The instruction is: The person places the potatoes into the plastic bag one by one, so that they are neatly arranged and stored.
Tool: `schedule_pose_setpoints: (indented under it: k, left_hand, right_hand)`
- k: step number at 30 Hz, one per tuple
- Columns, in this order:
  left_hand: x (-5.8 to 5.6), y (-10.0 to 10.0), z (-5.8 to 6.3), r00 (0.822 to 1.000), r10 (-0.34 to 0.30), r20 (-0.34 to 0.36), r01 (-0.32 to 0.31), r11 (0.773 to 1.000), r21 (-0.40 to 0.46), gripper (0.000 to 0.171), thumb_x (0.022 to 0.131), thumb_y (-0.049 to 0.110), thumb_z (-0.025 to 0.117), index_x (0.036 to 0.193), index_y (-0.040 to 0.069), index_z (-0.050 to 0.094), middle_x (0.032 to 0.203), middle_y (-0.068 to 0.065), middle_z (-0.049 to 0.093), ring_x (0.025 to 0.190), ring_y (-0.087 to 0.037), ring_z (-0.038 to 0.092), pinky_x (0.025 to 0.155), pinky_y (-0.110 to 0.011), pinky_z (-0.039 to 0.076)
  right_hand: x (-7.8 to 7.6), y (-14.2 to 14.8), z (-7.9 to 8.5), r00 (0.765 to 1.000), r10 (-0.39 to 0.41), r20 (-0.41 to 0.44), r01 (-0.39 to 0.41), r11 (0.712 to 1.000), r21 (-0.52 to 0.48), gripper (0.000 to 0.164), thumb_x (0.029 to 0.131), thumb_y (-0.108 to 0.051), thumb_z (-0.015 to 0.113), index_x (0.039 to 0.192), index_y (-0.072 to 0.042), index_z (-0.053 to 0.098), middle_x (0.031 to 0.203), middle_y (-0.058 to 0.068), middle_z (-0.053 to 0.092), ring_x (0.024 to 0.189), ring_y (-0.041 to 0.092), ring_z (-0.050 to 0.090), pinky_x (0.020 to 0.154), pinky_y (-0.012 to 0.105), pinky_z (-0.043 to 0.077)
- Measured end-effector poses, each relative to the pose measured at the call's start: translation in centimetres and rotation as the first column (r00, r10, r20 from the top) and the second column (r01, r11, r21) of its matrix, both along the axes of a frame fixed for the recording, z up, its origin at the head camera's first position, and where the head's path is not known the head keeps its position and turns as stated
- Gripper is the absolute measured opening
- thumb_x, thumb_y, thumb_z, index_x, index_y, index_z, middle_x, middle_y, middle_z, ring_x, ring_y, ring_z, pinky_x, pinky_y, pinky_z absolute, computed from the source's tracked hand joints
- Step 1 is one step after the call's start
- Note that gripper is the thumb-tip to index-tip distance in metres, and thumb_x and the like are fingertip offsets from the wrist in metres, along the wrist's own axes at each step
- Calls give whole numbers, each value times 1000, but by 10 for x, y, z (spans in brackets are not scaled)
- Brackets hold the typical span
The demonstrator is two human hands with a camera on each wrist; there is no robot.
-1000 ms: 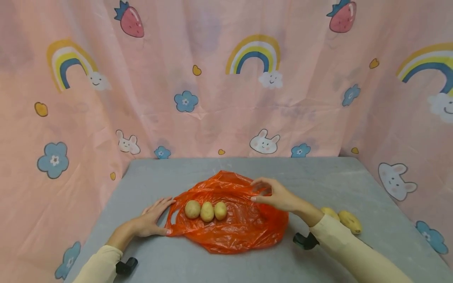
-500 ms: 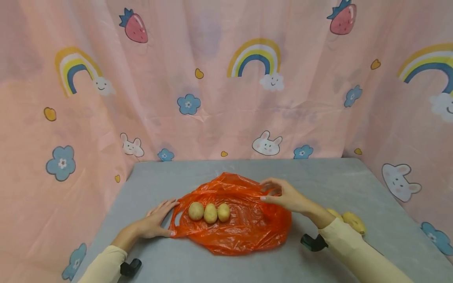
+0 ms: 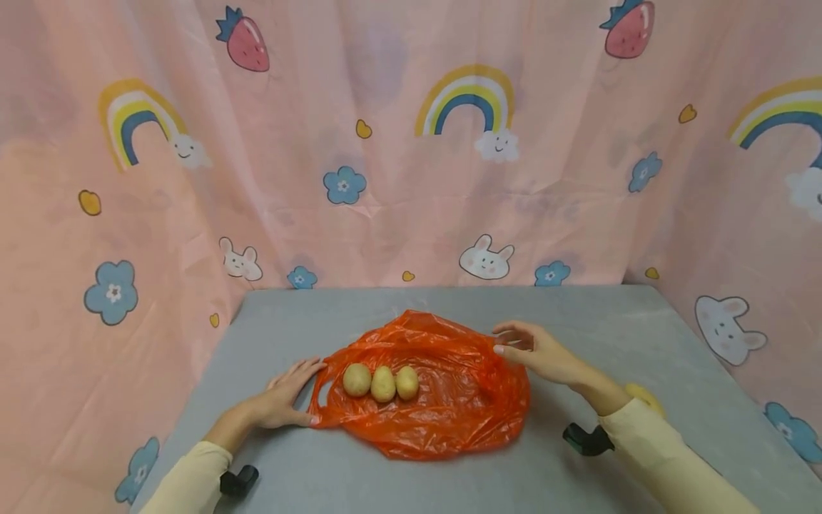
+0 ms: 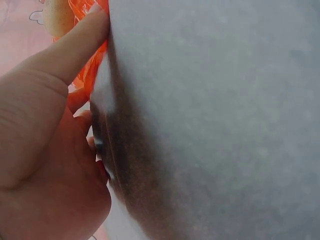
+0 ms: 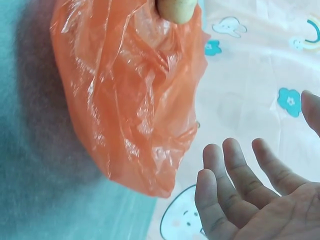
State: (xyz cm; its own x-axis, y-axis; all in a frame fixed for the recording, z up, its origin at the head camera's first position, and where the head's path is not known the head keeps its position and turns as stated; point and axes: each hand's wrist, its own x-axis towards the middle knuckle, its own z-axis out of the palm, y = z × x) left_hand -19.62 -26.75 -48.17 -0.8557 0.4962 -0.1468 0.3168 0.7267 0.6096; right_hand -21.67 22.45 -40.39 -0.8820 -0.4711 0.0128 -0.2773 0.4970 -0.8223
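Observation:
An orange plastic bag (image 3: 449, 425) lies spread flat on the grey table. Three potatoes, a rounder one (image 3: 357, 380) and two oval ones, sit in a row on its left part. At the bag's left end my left hand (image 3: 282, 401) rests with fingers spread, thumb and fingertips touching the two handle straps; the left wrist view has the thumb (image 4: 75, 45) against the orange plastic. My right hand (image 3: 539, 355) hovers by the bag's right end, fingers loosely bent. In the right wrist view nothing is between those fingers (image 5: 240, 175), and the bag (image 5: 130, 110) is beside them.
A yellow oblong thing (image 3: 645, 398) lies on the table (image 3: 565, 314) at the right, mostly behind my right forearm. Black devices (image 3: 587, 439) are strapped at both wrists. A pink patterned curtain (image 3: 398, 214) closes off the back and sides.
My right hand has moved right, from over the bag to its right end, and the forearm now covers more of the yellow things. The left hand and potatoes keep their places; the view shifted slightly.

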Motion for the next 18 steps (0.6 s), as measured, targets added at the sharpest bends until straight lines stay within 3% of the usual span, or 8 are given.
schedule_pose_setpoints:
  k: [9, 18]
  left_hand:
    - [0, 1, 3, 1000, 10, 11, -9, 1000, -21, 99, 82, 38, 82, 158, 5, 28, 168, -22, 17, 153, -53, 7, 112, -80, 8]
    - [-1, -1, -2, 1000, -6, 8, 6, 1000, -4, 100, 82, 40, 82, 158, 5, 28, 167, -24, 17, 152, -54, 8, 110, -80, 8]
  right_hand:
    - [3, 11, 4, 999, -40, 5, 40, 998, 53, 45, 102, -25, 60, 137, 2, 54, 136, 28, 59, 117, 39, 63, 94, 54, 55]
    - [7, 30, 6, 998, -58, 24, 56, 996, 75, 45, 103, -27, 58, 139, -1, 54, 139, 27, 57, 123, 41, 57, 97, 59, 52]
